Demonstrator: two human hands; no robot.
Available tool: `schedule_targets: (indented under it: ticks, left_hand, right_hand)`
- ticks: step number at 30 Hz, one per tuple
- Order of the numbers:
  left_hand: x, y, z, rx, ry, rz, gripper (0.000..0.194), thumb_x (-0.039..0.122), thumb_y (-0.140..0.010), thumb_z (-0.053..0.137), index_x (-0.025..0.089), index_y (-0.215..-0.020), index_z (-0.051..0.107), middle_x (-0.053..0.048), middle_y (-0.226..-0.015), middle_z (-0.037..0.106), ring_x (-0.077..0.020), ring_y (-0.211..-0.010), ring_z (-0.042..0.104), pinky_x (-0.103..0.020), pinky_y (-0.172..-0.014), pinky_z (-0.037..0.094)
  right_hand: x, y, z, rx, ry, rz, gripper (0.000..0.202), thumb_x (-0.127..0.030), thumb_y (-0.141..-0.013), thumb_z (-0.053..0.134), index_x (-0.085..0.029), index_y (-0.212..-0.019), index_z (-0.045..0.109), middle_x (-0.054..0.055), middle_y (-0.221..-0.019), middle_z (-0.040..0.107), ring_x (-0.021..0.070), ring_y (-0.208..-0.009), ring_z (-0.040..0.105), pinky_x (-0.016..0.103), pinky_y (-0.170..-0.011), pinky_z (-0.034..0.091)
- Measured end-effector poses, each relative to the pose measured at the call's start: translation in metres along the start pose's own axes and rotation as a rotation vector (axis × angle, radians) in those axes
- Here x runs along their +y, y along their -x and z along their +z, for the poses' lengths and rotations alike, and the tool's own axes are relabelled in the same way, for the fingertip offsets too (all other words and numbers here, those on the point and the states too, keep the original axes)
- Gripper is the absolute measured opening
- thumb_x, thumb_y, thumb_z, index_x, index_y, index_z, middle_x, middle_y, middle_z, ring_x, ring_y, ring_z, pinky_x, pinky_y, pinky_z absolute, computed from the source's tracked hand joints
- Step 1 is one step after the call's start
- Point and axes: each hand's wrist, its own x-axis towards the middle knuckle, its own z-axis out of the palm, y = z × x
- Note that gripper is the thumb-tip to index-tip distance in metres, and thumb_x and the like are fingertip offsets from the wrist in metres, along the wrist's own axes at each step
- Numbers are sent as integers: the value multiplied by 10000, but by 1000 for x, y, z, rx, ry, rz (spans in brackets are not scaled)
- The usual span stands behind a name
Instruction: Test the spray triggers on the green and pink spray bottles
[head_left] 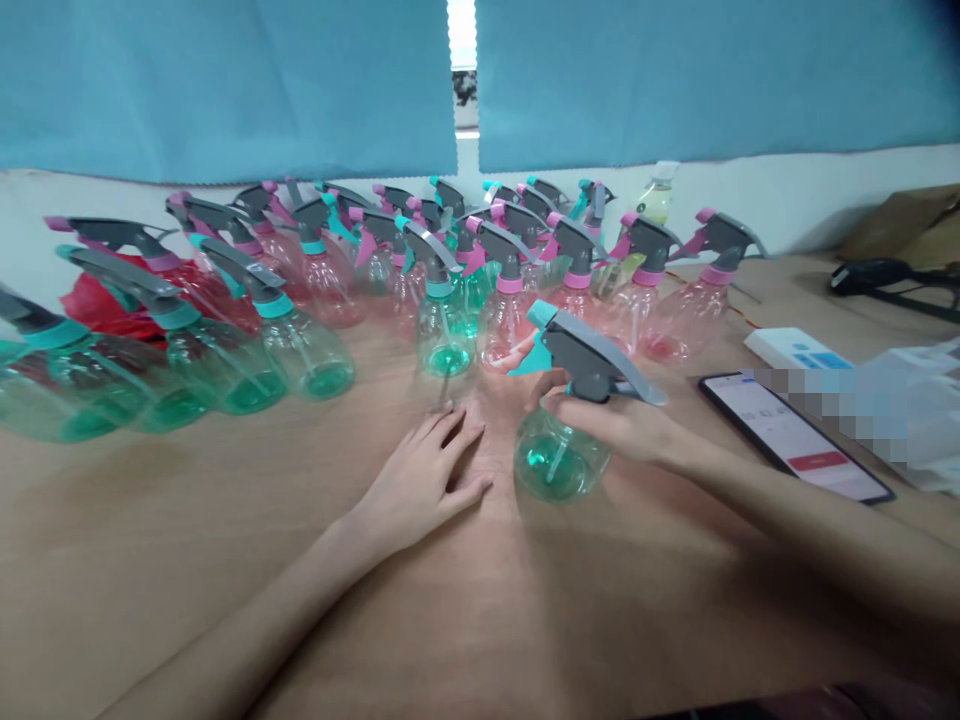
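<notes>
My right hand point(592, 415) grips a green spray bottle point(562, 465) round its neck, below the grey head with the teal nozzle and trigger. The bottle is upright, with some green showing low inside it. My left hand point(427, 465) lies on the wooden table point(375, 620), left of that bottle, fingers spread and holding nothing. Just beyond my left fingertips stands another green spray bottle point(446, 335) with a teal collar. Behind the held bottle is a pink spray bottle point(506, 320) with a pink collar.
Several pink and green spray bottles crowd the back, with green ones point(311, 350) reaching the left edge. Red plastic point(112, 300) lies among them. At right are a phone point(795, 435), a white box point(799, 350), a clear plastic bag point(922, 400) and a black object point(874, 275). Blue curtains hang behind.
</notes>
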Motion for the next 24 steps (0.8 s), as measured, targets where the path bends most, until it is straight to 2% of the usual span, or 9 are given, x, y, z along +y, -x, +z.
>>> schedule_targets:
  ticks: [3, 7, 11, 15, 17, 20, 24]
  left_hand:
    - [0, 0, -1, -3, 1, -2, 521, 474, -946, 509, 165, -1364, 470, -165, -1441, 467, -339, -1352, 391, -513, -1065, 374]
    - [0, 0, -1, -8, 10, -11, 526, 479, -946, 506, 163, -1365, 470, -171, -1452, 456, -346, -1352, 390, -514, -1066, 370]
    - [-1, 0, -1, -18, 18, -17, 527, 483, -943, 507, 185, -1375, 460, -150, -1458, 457, -338, -1355, 390, -513, -1080, 353]
    - [-1, 0, -1, -9, 34, -10, 521, 478, -941, 505, 184, -1371, 468, -150, -1457, 459, -338, -1350, 397, -520, -1086, 344]
    - [-1, 0, -1, -10, 35, -10, 523, 480, -943, 500, 179, -1370, 472, -156, -1451, 464, -341, -1343, 406, -525, -1081, 349]
    - [-1, 0, -1, -18, 28, -19, 529, 478, -946, 497, 164, -1372, 474, -168, -1452, 458, -345, -1343, 406, -526, -1084, 344]
    - [-1, 0, 0, -15, 33, -22, 532, 474, -941, 510, 166, -1373, 476, -168, -1460, 448, -351, -1344, 405, -527, -1084, 344]
  right_hand:
    - [-3, 2, 1, -28, -107, 1, 254, -185, -687, 494, -257, -930, 517, -24, -764, 614, 144, -634, 589, 291, -602, 486]
    - [-12, 6, 1, -52, -154, 31, 211, -178, -680, 517, -254, -865, 450, -2, -840, 612, 139, -652, 588, 292, -606, 492]
    - [-18, 8, 1, -75, -125, 29, 160, -206, -700, 515, -250, -844, 462, -5, -838, 586, 128, -632, 563, 289, -587, 484]
    - [-20, 7, 1, -40, -131, 40, 145, -183, -684, 525, -252, -799, 467, 2, -840, 592, 153, -732, 611, 287, -649, 507]
    - [-19, 6, 1, -26, -141, 52, 154, -167, -672, 526, -253, -792, 483, -8, -807, 596, 151, -704, 607, 280, -632, 507]
    - [-16, 6, 3, -42, -130, 57, 253, -156, -679, 502, -272, -894, 567, -39, -664, 575, 158, -645, 602, 276, -589, 505]
    - [-8, 10, 5, -26, -35, 65, 452, -166, -701, 501, -272, -1130, 594, -42, -636, 615, 188, -695, 648, 317, -687, 541]
